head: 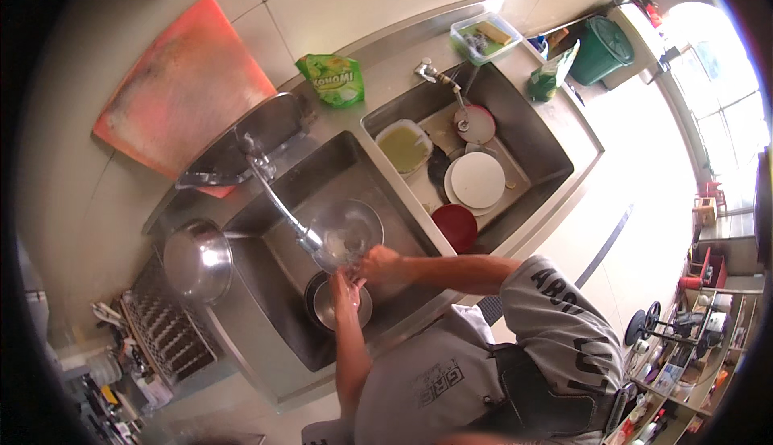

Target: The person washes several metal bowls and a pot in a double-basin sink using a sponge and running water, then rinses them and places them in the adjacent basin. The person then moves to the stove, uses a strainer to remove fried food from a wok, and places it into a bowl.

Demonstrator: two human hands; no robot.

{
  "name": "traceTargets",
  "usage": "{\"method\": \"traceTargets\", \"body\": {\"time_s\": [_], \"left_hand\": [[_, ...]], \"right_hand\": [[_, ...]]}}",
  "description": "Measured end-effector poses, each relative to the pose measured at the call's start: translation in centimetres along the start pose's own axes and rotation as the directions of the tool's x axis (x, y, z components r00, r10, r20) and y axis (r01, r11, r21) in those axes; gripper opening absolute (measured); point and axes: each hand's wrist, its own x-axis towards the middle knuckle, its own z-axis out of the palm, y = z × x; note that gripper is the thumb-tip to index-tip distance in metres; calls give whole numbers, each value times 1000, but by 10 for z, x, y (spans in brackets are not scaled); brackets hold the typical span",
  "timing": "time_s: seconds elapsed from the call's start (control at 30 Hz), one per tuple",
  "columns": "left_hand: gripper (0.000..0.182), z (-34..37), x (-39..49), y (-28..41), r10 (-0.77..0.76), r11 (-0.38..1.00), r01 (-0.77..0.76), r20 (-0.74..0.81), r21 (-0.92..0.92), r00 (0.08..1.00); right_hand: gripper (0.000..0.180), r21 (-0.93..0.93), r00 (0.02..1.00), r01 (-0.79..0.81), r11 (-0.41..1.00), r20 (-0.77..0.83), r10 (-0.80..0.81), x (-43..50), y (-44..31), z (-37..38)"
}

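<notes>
My left hand [346, 289] and my right hand [379, 264] meet over the left sink basin [398, 264], close to the end of a flexible tap [309, 240]. The right hand's fingers are curled. Whether anything small lies between the hands is too blurred to tell. Just beyond them, a wide metal bowl [362, 218] sits in the basin beneath the tap. Under my left hand and wrist is a smaller metal bowl [326, 312], partly hidden by them, with a dark rim showing around its side.
Dishes, including white plates [478, 179], a red bowl [455, 228] and a greenish container [403, 148], fill the right basin [546, 161]. A metal bowl [198, 270] rests on the left ledge near a rack [172, 336]. Behind stand a cutting board [187, 89] and green pouch [333, 80].
</notes>
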Motion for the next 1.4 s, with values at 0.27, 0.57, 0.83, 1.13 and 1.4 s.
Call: {"method": "traceTargets", "body": {"time_s": [0.27, 0.57, 0.83, 1.13, 1.4], "left_hand": [[69, 12, -24, 15, 6, 1000, -4, 92, -19, 996], [48, 14, -15, 0, -99, 993, 97, -27, -69, 995], [39, -30, -17, 15, -119, 953, 68, 160, 294, 980], [56, -14, -23, 39, -1, 686, -330, 455, 648, 891], [45, -15, -12, 59, 89, 731, -346, 421, 587, 903]], "right_hand": [[31, 98, 986, -115, 988, 129, 102, -5, -11, -10], [42, 118, 995, -92, 989, 48, 86, -8, -31, -27], [25, -120, 979, 175, 977, -83, -186, -18, 66, -48], [42, 171, 960, 270, 947, 27, -279, 30, 52, -61], [34, 394, 997, 60, 917, -59, -40, 44, 67, -47]]}}
